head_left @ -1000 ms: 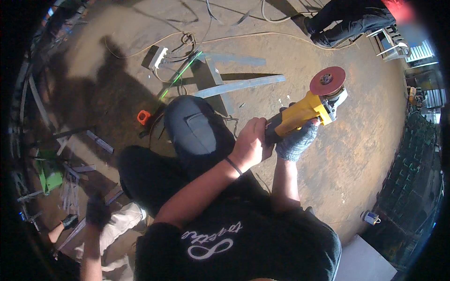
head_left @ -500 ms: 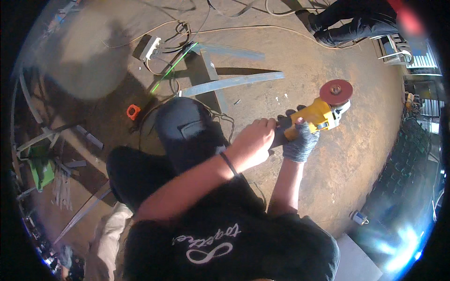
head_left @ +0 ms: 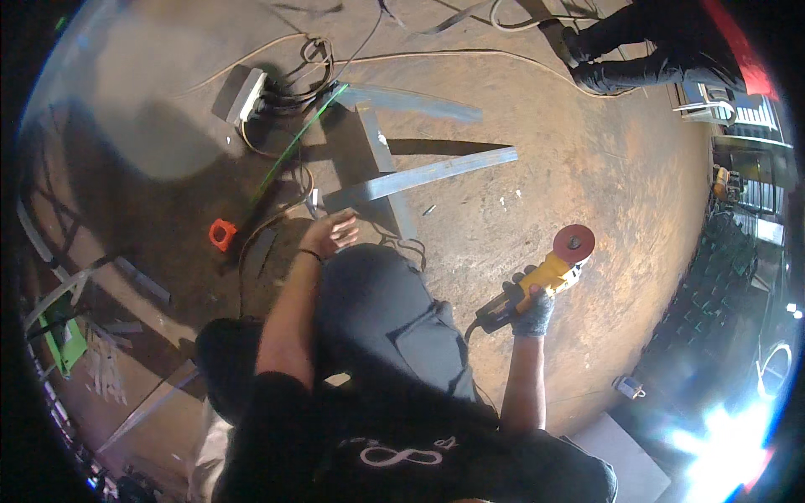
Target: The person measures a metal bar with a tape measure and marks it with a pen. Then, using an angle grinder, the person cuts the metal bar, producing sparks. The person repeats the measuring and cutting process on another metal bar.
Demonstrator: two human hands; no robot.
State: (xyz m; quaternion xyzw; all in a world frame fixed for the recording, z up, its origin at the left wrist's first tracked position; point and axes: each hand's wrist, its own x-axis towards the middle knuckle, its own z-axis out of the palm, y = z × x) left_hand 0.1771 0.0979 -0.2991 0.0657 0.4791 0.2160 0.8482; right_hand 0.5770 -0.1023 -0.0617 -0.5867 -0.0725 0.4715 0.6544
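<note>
My right hand (head_left: 534, 312), in a grey glove, grips the yellow and black angle grinder (head_left: 549, 275) around its body. The grinder's reddish-brown disc (head_left: 573, 243) points up and away, held above the floor. My bare left hand (head_left: 331, 234) is off the grinder, just beyond my knee, with loosely bent fingers and nothing visible in them. Beside it lies a flat grey metal strip (head_left: 436, 172), resting across a wider metal bar (head_left: 376, 142). A short white piece (head_left: 315, 198) is close to my left fingertips.
An orange tape measure (head_left: 221, 235) lies at left, near a thin green strip (head_left: 298, 144). Cables run to a white power strip (head_left: 247, 96). Another person's legs (head_left: 625, 63) show at far right. Metal offcuts (head_left: 105, 369) and a green piece (head_left: 67, 345) lie at left.
My left hand has let go of the grinder and moved left toward the metal strip. My right hand has lowered the grinder nearer to me.
</note>
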